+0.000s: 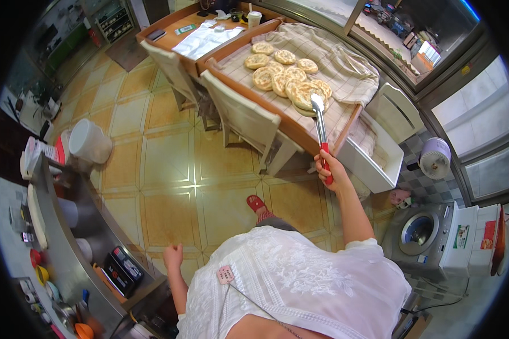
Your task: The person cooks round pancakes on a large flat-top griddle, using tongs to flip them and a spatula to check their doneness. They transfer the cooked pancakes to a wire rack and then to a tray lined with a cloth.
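My right hand [331,169] grips the red handle of metal kitchen tongs [320,123]. The tongs reach forward over the pile of round, browned flatbreads [295,78]; their head lies over the nearest flatbread [304,95]. Whether the tips pinch that bread cannot be seen. Beneath the breads is a checked cloth [248,80], spread in a wooden-rimmed tabletop and bunched up along the window side. My left hand [174,255] hangs low at my side, fingers curled, with nothing visible in it.
White chairs [241,114] stand along the table's near side. Right of it are a white open bin [371,159] and a washing machine [420,237]. A steel counter [68,250] runs along my left, with a white bucket [90,142] beyond. Another table [165,44] holds a cup and plastic bags.
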`<state>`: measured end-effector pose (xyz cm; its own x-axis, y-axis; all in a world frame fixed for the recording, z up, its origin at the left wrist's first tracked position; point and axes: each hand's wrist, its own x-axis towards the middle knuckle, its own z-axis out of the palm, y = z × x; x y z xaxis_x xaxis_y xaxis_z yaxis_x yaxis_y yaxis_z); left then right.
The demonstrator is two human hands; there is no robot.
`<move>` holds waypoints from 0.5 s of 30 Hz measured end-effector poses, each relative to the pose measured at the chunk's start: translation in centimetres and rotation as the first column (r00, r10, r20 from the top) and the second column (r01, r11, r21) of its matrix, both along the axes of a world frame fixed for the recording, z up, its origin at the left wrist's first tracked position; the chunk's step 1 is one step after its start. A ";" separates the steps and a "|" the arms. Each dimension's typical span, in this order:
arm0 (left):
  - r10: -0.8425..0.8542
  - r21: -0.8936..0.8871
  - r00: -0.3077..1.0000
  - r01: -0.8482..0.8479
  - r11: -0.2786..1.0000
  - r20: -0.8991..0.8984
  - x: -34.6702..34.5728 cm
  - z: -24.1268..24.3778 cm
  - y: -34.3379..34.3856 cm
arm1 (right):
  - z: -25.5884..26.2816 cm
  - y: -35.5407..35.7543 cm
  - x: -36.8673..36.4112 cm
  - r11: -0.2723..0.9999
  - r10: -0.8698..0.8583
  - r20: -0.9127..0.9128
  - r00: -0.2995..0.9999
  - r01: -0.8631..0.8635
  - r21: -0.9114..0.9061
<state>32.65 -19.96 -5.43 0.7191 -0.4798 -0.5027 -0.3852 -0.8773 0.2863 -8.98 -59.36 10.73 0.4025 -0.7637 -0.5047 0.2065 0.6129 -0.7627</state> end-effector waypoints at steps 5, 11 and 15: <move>0.088 0.019 0.992 -0.087 0.996 -0.093 -0.8 -2.5 -4.8 | -4.4 -15.8 0.0 0.986 -0.127 0.158 0.979 0.108 0.125; 0.225 -0.085 0.933 -0.258 0.963 -0.283 -2.6 -2.2 -10.2 | -7.8 -14.7 2.1 0.920 -0.169 0.339 0.925 0.025 0.390; 0.198 0.019 0.939 -0.201 0.979 -0.281 -2.9 -8.4 -4.7 | -4.9 -13.0 4.0 0.959 -0.040 0.347 0.937 -0.061 0.276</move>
<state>29.75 -24.68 -13.81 0.6309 -0.3471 -0.6939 -0.1057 -0.9245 0.3663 -4.94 -72.37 5.81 0.5972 -0.6076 -0.5235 0.4183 0.7929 -0.4431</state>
